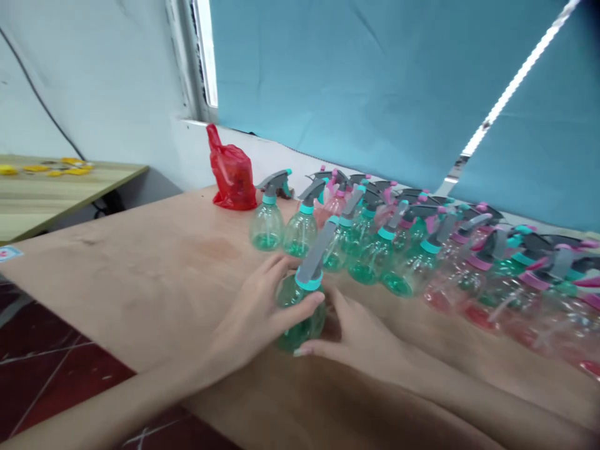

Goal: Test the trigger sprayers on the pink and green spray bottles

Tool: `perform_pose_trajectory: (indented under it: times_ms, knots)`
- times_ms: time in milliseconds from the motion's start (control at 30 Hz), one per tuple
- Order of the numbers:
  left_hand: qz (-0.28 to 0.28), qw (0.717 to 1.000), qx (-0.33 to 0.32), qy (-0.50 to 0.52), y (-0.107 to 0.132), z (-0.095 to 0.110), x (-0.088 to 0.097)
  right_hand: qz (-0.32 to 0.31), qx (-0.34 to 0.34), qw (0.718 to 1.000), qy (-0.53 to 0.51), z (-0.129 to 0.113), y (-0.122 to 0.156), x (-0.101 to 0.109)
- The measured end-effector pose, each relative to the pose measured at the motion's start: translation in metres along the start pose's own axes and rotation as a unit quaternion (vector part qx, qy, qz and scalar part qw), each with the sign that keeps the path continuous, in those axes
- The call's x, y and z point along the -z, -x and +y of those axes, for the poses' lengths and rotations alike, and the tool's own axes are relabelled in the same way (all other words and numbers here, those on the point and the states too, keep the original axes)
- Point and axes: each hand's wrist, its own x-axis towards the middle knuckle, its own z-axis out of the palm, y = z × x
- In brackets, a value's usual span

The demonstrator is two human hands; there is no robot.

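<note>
A green clear spray bottle (300, 309) with a grey trigger head and teal collar stands on the brown table (140, 275). My left hand (255, 312) wraps round its left side, thumb across the front. My right hand (359, 334) cups its right side, fingers curled against the bottle. Behind it stand several more spray bottles (375, 250), green ones with teal collars toward the left and pink ones (492, 275) toward the right.
A red plastic bag (232, 172) sits at the table's far left corner. A blue sheet (375, 81) hangs behind the bottles. A second wooden table (42, 187) with yellow pieces stands at left. Dark red floor tiles (42, 369) lie below.
</note>
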Motion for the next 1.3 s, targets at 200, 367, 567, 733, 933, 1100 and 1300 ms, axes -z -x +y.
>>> perform_pose_trajectory:
  times_ms: [200,367,567,733,933,1100,1300]
  knots:
    - [0.110,0.992,0.036,-0.056,0.004,-0.036,0.043,0.019,0.003,1.000,0.003,-0.025,-0.055,0.002]
    - [0.148,0.987,0.053,-0.046,-0.012,-0.066,0.076,0.066,0.008,0.996,0.058,-0.038,-0.101,0.015]
    - [0.175,0.983,0.048,-0.022,-0.045,-0.115,0.109,0.120,-0.012,0.988,0.094,-0.046,-0.142,0.017]
    - [0.183,0.983,0.030,-0.001,-0.078,-0.150,0.121,0.131,-0.041,0.986,0.091,-0.048,-0.160,0.017]
    - [0.207,0.978,0.012,0.008,-0.114,-0.176,0.113,0.095,-0.077,0.992,0.033,-0.046,-0.179,0.017]
    - [0.225,0.974,0.004,0.025,-0.130,-0.186,0.103,0.066,-0.084,0.994,-0.034,-0.037,-0.197,0.012]
    - [0.249,0.968,-0.014,0.033,-0.129,-0.186,0.097,0.077,-0.100,0.989,-0.074,-0.034,-0.206,0.004]
